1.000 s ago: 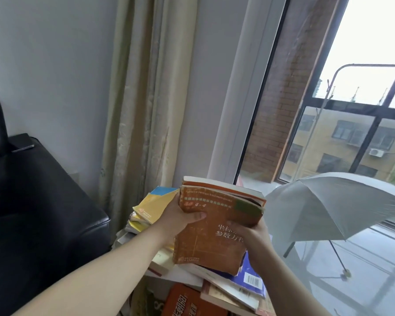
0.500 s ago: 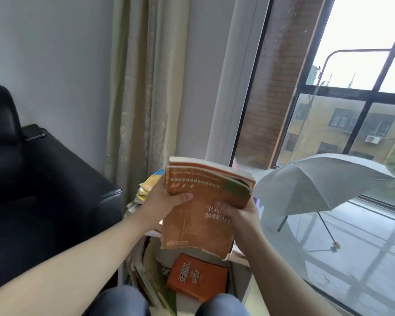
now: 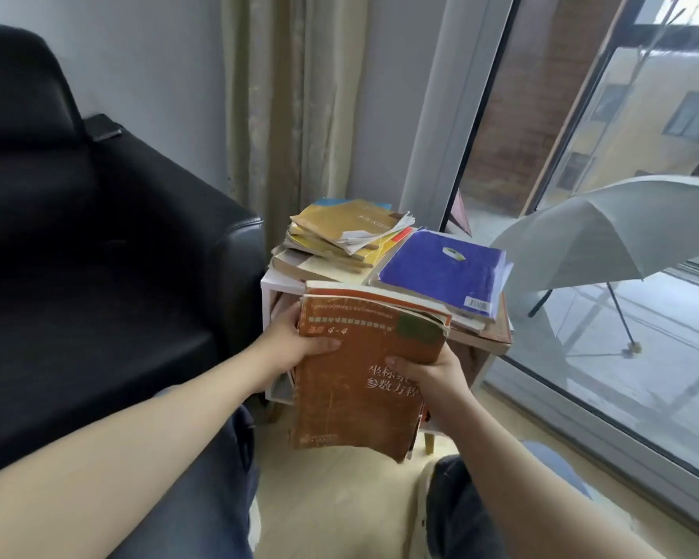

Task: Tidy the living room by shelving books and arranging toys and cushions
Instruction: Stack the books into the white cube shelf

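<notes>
Both my hands hold a small stack of worn books with an orange book (image 3: pixel 352 393) on top, tilted toward me in front of a low white shelf unit (image 3: pixel 268 290). My left hand (image 3: pixel 295 342) grips the stack's upper left edge, thumb on the cover. My right hand (image 3: pixel 428 377) grips its right edge. On the shelf's top lie a pile of yellow books (image 3: pixel 348 232) at the back left and a blue-covered book (image 3: pixel 440 268) on other books at the right. The shelf's inside is mostly hidden behind the held stack.
A black leather sofa (image 3: pixel 97 256) fills the left, its arm touching the shelf. A beige curtain (image 3: pixel 291 106) hangs behind. A glass sliding door (image 3: pixel 582 195) runs along the right, with an open grey umbrella (image 3: pixel 606 232) outside. My knees (image 3: pixel 218 498) are below.
The view has dropped downward and I have crouched lower. The held stack has come down from above the piles to the front of the shelf; both grips are unchanged.
</notes>
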Demonstrator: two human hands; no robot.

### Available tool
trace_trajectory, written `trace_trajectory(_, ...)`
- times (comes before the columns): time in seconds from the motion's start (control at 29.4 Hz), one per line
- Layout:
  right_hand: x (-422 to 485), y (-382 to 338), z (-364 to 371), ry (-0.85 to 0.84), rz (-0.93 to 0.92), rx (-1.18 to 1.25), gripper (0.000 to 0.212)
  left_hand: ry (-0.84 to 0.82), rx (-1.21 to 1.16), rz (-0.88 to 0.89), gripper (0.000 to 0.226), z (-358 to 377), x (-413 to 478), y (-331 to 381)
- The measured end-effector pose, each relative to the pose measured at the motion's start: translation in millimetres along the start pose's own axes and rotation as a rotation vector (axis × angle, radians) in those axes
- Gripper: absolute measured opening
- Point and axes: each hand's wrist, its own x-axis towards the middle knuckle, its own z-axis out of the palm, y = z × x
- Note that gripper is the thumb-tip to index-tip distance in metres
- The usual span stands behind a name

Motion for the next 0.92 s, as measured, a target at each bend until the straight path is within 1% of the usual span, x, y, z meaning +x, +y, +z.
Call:
trace_trajectory(0.07, 4, 24, -4, -0.021, 0.055, -0.073, 0.044, -0.031, 0.060, -0.057, 0.037, -5, 4, -17)
trace_trajectory(0.14, 11, 43, -9, -0.041, 0.093, -0.154, 0.045, -0.053, 0.193, -0.093, 0.031, -12, 11, -29)
trace_trajectory(0.2, 17, 56, -14, -0.043, 0.122, -0.231, 0.047, -0.108, 0.321, -0.124, 0.030, -17, 17, -37)
trace_trajectory(0.27, 30, 72, -18, -0.070, 0.150, -0.308, 0.049, -0.197, 0.509, -0.146, 0.032, -17, 30, -47)
trace_trajectory(0.37, 41, 84, -18, -0.149, 0.206, -0.422, 0.047, -0.382, 0.833, -0.106, 0.036, -3, 42, -58)
trace_trajectory(0.44, 51, 92, -17, -0.210, 0.244, -0.488, 0.043, -0.489, 0.969, -0.094, 0.033, 6, 53, -69)
trace_trajectory(0.48, 54, 94, -17, -0.231, 0.248, -0.514, 0.042, -0.504, 0.985, -0.103, 0.031, 8, 56, -75)
trace_trajectory(0.51, 61, 98, -17, -0.227, 0.265, -0.545, 0.042, -0.493, 0.961, -0.122, 0.030, 10, 63, -81)
trace_trajectory(0.58, 77, 109, -15, -0.147, 0.263, -0.643, 0.043, -0.416, 0.857, -0.171, 0.031, 15, 76, -91)
trace_trajectory(0.61, 86, 117, -15, -0.085, 0.258, -0.721, 0.047, -0.381, 0.818, -0.209, 0.033, 19, 86, -99)
trace_trajectory(0.65, 93, 121, -14, -0.025, 0.260, -0.799, 0.056, -0.336, 0.795, -0.239, 0.035, 24, 93, -103)
trace_trajectory(0.68, 96, 127, -14, -0.002, 0.277, -0.833, 0.064, -0.285, 0.769, -0.275, 0.034, 29, 97, -108)
trace_trajectory(0.75, 98, 130, -14, -0.086, 0.302, -0.817, 0.070, -0.168, 0.647, -0.362, 0.028, 37, 105, -116)
trace_trajectory(0.82, 96, 129, -13, -0.238, 0.334, -0.777, 0.071, -0.051, 0.432, -0.468, 0.029, 40, 111, -121)
trace_trajectory(0.88, 94, 129, -10, -0.375, 0.341, -0.766, 0.084, 0.077, 0.212, -0.569, 0.037, 42, 120, -125)
trace_trajectory(0.92, 92, 128, -6, -0.438, 0.329, -0.815, 0.092, 0.142, 0.111, -0.619, 0.042, 42, 122, -126)
